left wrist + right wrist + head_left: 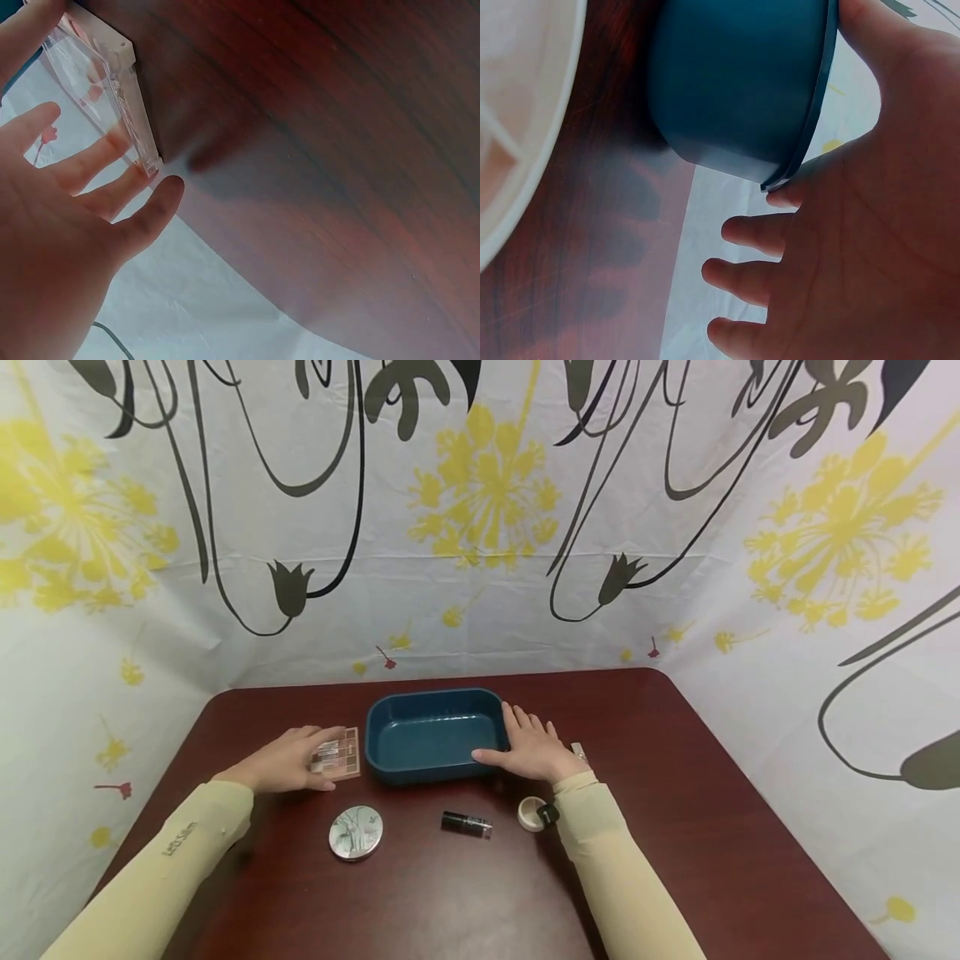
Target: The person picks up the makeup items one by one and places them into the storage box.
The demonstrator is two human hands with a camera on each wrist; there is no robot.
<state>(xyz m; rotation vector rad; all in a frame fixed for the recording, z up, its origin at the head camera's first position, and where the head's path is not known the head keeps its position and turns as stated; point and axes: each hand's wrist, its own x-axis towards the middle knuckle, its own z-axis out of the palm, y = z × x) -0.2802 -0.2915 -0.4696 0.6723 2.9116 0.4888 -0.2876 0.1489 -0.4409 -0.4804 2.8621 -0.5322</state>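
My left hand spreads over an eyeshadow palette on the left of the table, thumb by its near edge and fingers toward its far side. In the left wrist view, some fingertips show through the palette's clear lid. The other hand, my right, rests at the right end of a dark blue oblong basin. Its thumb lies across the basin's front right rim, while the remaining fingers stay spread and nearly straight beyond the outer wall.
In front of the basin lie a round compact with a patterned silver lid and a black lipstick tube. A small round powder jar sits beside my right forearm. Behind that wrist, a small pale item is partly hidden. Patterned cloth surrounds the table.
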